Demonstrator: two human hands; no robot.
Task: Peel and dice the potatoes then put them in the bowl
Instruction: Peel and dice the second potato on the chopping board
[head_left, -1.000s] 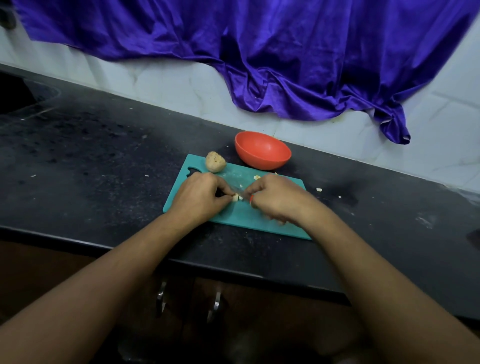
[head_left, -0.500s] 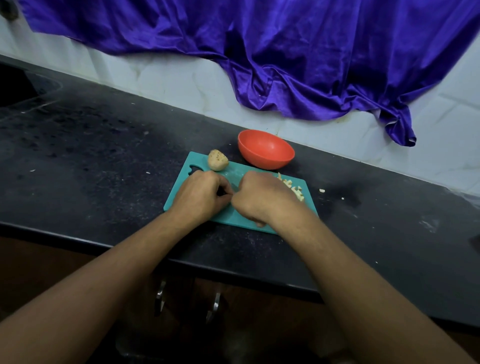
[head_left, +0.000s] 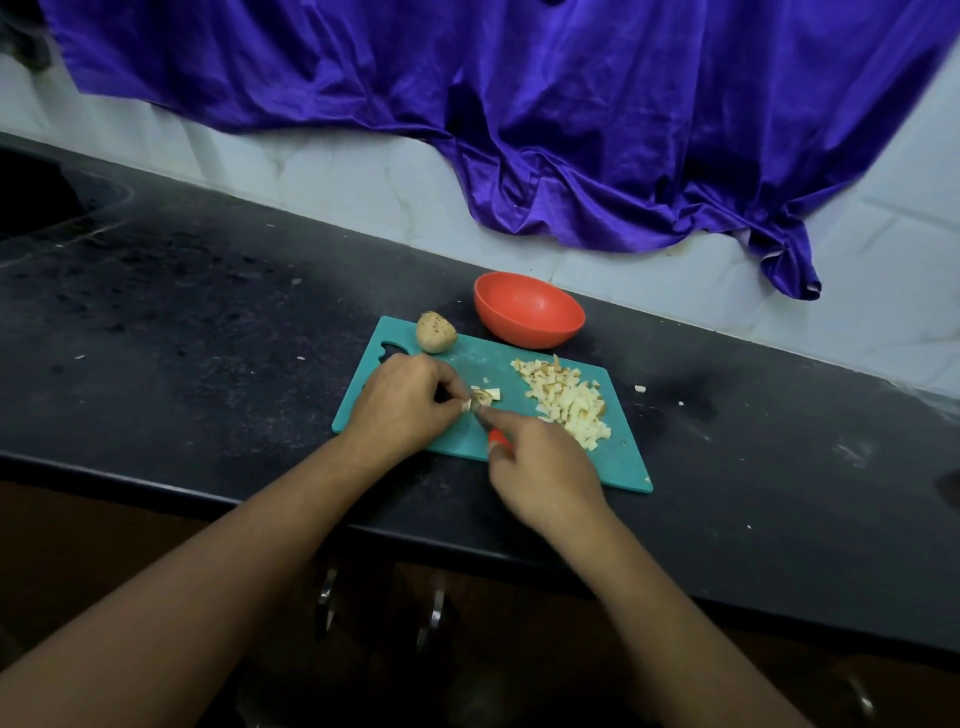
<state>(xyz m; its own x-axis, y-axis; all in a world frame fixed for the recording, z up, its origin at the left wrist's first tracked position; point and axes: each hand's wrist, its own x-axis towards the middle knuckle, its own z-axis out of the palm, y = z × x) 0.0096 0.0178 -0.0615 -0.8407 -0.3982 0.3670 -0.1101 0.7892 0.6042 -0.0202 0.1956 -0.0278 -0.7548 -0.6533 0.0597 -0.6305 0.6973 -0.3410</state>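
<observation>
The left forearm (head_left: 234, 561) and right forearm (head_left: 685, 613) are bare as far as the view shows. The left hand (head_left: 402, 402) and right hand (head_left: 543, 470) are bare too, finer detail blurred.

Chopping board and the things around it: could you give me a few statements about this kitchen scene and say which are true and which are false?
1. The red bowl holds diced potato. False: it looks empty; the diced pile lies on the chopping board.
2. A whole potato sits at the board's far left corner. True.
3. The right hand grips a knife. True.
4. The left hand holds nothing. False: it pinches a small potato piece on the board.
</observation>
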